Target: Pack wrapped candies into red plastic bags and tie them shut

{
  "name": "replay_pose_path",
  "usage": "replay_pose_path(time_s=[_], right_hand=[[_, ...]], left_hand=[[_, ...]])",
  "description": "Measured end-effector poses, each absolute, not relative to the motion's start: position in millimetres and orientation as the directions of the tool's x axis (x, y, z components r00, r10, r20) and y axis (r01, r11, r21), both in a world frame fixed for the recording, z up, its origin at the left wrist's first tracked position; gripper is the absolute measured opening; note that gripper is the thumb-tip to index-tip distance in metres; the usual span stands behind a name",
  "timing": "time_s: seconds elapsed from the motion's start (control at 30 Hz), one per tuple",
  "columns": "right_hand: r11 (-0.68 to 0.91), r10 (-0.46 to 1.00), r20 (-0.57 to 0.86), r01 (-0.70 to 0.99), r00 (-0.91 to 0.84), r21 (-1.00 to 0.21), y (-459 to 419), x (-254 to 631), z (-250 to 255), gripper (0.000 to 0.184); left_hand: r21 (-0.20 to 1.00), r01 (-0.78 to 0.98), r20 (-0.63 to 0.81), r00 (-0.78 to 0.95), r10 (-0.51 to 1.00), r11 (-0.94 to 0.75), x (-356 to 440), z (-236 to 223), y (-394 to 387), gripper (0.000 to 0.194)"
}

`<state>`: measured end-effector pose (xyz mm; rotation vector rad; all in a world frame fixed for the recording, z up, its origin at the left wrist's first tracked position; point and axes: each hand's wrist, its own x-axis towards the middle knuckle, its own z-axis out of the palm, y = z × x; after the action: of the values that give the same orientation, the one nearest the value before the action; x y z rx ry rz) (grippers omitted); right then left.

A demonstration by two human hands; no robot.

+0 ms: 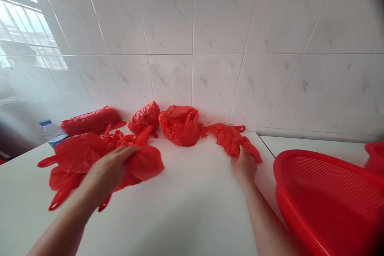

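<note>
My left hand, at left of centre, was closed on 1 red bag beside the bag pile. At right of centre, my right hand had its fingers curled on a crumpled bag.

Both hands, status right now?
Left hand: closed on a red plastic bag at the loose pile.
Right hand: on a crumpled red bag near the wall; grip can't be told.

Two hands, two red containers, one bottle, several red bags.
</note>
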<state>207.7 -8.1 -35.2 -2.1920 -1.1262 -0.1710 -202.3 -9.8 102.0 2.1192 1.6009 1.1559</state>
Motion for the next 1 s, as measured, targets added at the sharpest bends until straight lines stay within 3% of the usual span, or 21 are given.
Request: replay_pose_path(time_s=[0.1,0.17,0.23,0.3,0.37,0.43,0.63,0.8,0.9,1.0], right_hand=[[-0.413,0.672,0.417,0.777,0.613,-0.476,-8.4,207.3,-38.1,0.062],[-0.392,0.682,0.433,0.795,0.589,-0.463,-10.2,206.3,-39.3,0.047],[-0.357,0.698,0.449,0.815,0.557,-0.457,-12.4,204.2,-39.4,0.028],[-0.312,0.709,0.472,0.833,0.525,-0.457,-14.5,199.9,-38.3,0.020],[-0.250,0.715,0.507,0.853,0.482,-0.458,-17.4,191.2,-36.1,0.018],[-0.157,0.727,0.552,0.881,0.410,-0.447,-23.5,176.7,-32.9,0.014],[0.245,0.761,0.647,0.903,0.046,-0.352,-73.6,103.9,-24.7,0.013],[0.607,0.711,0.631,0.725,-0.311,-0.326,-108.2,56.4,-24.5,0.019],[0.628,0.735,0.564,0.689,-0.375,-0.361,-108.6,52.7,-26.3,0.022],[0.518,0.817,0.494,0.756,-0.298,-0.400,-103.7,65.2,-26.0,0.025]], left_hand=[[0.235,0.949,0.515,0.062,0.855,-0.210,-227.6,101.3,-1.2,0.041],[0.171,0.959,0.536,0.104,0.838,-0.228,-225.0,96.2,-0.9,0.047],[0.234,0.901,0.512,0.205,0.835,-0.365,-207.7,87.6,-3.4,0.051],[0.459,0.752,0.404,0.297,0.865,-0.473,-181.4,76.2,-6.0,0.054],[0.741,0.526,0.222,0.395,0.892,-0.417,-152.8,63.4,-6.8,0.060],[0.848,0.409,0.115,0.479,0.870,-0.336,-126.9,50.8,-5.2,0.063],[0.977,0.208,-0.075,0.525,0.848,-0.043,-76.4,23.8,4.7,0.081],[0.990,-0.095,-0.036,0.520,0.853,0.100,-60.3,9.0,0.2,0.063],[0.968,-0.208,-0.021,0.496,0.868,0.142,-62.2,1.8,-3.8,0.044],[0.948,-0.278,-0.016,0.443,0.896,0.154,-69.9,-0.5,-0.8,0.033]])
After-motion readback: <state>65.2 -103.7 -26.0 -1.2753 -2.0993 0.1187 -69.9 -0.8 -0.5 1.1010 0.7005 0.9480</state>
